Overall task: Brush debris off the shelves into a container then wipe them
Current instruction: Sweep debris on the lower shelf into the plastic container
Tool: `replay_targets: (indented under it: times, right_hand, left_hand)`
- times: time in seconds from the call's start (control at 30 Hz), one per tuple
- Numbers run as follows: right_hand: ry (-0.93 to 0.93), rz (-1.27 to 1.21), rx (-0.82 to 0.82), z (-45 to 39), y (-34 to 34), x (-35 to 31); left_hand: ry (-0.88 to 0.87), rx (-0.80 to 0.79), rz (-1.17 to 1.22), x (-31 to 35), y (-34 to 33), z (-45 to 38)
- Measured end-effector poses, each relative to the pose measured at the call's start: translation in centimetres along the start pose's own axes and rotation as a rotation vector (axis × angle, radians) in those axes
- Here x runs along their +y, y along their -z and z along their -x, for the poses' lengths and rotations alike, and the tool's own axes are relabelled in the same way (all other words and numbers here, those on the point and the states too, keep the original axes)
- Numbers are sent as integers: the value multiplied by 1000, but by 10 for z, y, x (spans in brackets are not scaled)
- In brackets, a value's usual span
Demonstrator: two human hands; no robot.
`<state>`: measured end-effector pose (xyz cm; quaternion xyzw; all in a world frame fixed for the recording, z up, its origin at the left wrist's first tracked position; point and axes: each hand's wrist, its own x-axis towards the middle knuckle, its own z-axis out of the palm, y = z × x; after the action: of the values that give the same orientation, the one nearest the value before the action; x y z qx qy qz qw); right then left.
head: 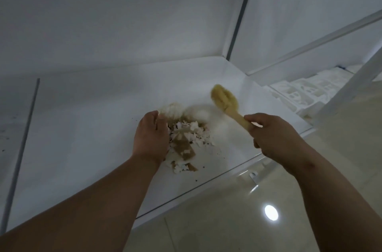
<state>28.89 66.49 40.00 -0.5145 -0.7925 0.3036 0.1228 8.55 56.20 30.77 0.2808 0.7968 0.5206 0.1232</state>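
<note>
Head view: sweeping a debris pile on the white shelf

The right hand has its grip curled round the handle of a yellow bristle brush, raised and blurred near the shelf's right edge. The left hand, fingers straight, rests against the heap of white flakes and brown scraps near the front edge of the flat white shelf. Short strokes toward that walling palm should keep the scraps gathered; no container shows.
</note>
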Motion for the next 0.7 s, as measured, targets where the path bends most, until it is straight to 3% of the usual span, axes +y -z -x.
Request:
replay_targets:
  times: [0.13, 0.27, 0.5, 0.7]
  right_hand:
    - [84, 234, -95, -10, -26, -8]
    - [154, 218, -258, 13, -18, -18]
    - [234, 209, -134, -34, -12, -55]
    - [330, 387, -321, -51, -55, -76]
  left_hand:
    - [10, -6, -15, -4, 0, -3]
    - [21, -13, -11, -2, 1, -1]
    - [59, 35, 19, -1, 1, 0]
    - [71, 102, 47, 4, 5, 3]
